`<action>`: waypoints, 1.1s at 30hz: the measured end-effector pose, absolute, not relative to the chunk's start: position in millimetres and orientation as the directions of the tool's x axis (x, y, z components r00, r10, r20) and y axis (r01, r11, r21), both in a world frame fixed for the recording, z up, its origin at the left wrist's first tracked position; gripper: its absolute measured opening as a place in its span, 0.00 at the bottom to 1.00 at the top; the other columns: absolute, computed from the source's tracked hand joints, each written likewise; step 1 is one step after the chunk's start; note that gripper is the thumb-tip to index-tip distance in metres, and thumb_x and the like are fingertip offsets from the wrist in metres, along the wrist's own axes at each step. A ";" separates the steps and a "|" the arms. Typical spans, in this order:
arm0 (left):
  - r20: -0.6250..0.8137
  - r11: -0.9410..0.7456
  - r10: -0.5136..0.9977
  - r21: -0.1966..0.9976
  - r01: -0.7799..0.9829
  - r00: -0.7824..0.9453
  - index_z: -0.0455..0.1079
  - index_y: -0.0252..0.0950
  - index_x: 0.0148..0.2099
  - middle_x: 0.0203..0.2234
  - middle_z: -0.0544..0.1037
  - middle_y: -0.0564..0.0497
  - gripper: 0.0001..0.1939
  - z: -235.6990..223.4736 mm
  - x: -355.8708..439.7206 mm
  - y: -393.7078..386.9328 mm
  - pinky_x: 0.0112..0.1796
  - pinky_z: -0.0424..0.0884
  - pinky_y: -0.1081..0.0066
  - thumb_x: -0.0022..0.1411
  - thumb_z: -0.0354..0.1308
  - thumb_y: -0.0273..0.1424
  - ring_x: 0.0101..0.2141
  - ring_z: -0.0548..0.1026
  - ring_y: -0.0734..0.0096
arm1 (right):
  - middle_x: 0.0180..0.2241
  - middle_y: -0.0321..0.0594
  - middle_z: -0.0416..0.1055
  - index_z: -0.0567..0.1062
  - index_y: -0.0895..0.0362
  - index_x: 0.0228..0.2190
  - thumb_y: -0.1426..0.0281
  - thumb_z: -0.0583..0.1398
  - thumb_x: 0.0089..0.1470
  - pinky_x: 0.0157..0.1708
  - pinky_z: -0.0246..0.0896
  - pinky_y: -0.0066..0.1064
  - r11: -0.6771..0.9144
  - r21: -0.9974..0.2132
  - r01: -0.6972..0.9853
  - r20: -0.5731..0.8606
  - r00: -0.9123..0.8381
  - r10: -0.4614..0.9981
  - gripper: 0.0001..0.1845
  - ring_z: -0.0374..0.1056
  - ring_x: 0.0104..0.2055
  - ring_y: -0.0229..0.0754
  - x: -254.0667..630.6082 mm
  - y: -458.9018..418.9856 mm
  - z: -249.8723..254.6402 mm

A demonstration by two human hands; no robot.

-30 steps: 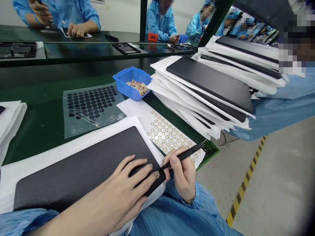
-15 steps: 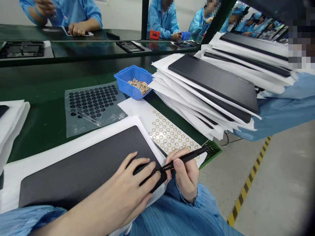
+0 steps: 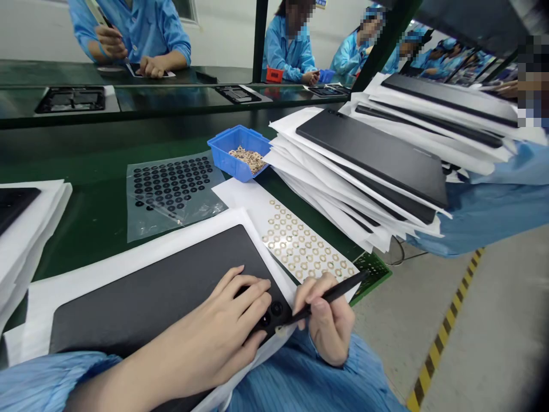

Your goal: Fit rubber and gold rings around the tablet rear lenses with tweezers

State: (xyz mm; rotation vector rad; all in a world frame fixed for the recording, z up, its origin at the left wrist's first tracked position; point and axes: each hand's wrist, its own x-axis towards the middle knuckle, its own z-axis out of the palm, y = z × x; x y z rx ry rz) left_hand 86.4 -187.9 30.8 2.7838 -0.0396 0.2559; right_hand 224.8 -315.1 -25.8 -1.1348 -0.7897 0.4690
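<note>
A black rectangular panel (image 3: pixel 150 292) lying flat on a white paper sheet (image 3: pixel 107 286), at the near edge of the green bench (image 3: pixel 77 269) and reaching over the person's lap. On its near corner, two small black rings (image 3: pixel 277 309) side by side, just beside the left hand (image 3: pixel 214 323), its fingers (image 3: pixel 253 289) spread and flat on the panel, bracing it. Close by that corner, the right hand (image 3: pixel 330 323), fingers (image 3: pixel 319 292) pinched narrow around black tweezers (image 3: pixel 334 294), tips angled down at the panel's edge. At the tips, a small pale speck, possibly a tan ring, too small to tell.

Just past the panel, a white backing sheet of tan rings (image 3: pixel 300 246). Beyond that, a clear plastic sheet of black rings (image 3: pixel 171 189) and a blue plastic tray (image 3: pixel 223 151) of loose tan rings. To the right, a stack of black panels interleaved with white paper (image 3: pixel 355 183), a blue sleeve (image 3: pixel 493 206) beside it. Across the bench, co-workers in blue smocks (image 3: pixel 128 31).

Step in hand, by the look of it: fitting rings to the panel's corner with the tweezers. Next move apparently calling for a steady tip, clear of the two rings already there.
</note>
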 end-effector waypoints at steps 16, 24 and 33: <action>0.245 -0.969 -0.068 0.216 -0.123 0.967 0.66 0.33 0.45 0.45 0.71 0.47 0.11 26.4 80.3 -186.8 0.52 0.61 0.61 0.67 0.47 0.33 0.45 0.67 0.62 | 0.31 0.43 0.70 0.65 0.56 0.34 0.62 0.52 0.60 0.34 0.66 0.38 0.264 -0.397 0.879 0.679 0.088 0.729 0.10 0.70 0.29 0.43 331.2 -111.4 102.1; 0.228 -0.928 0.362 0.177 0.327 0.904 0.69 0.33 0.40 0.42 0.72 0.45 0.10 41.5 47.5 -105.1 0.48 0.61 0.65 0.65 0.48 0.30 0.45 0.68 0.61 | 0.30 0.48 0.73 0.64 0.55 0.31 0.65 0.51 0.59 0.39 0.62 0.42 0.120 -0.420 0.900 0.507 0.122 0.853 0.07 0.68 0.32 0.48 348.4 -64.6 75.9; 0.000 -0.445 0.885 0.285 0.849 0.465 0.70 0.32 0.26 0.22 0.73 0.42 0.20 41.2 1.0 4.0 0.29 0.62 0.67 0.58 0.48 0.42 0.27 0.73 0.58 | 0.28 0.41 0.70 0.61 0.54 0.28 0.69 0.48 0.59 0.35 0.58 0.34 0.204 -0.474 0.857 0.407 0.008 0.913 0.08 0.66 0.29 0.42 291.6 -58.9 79.9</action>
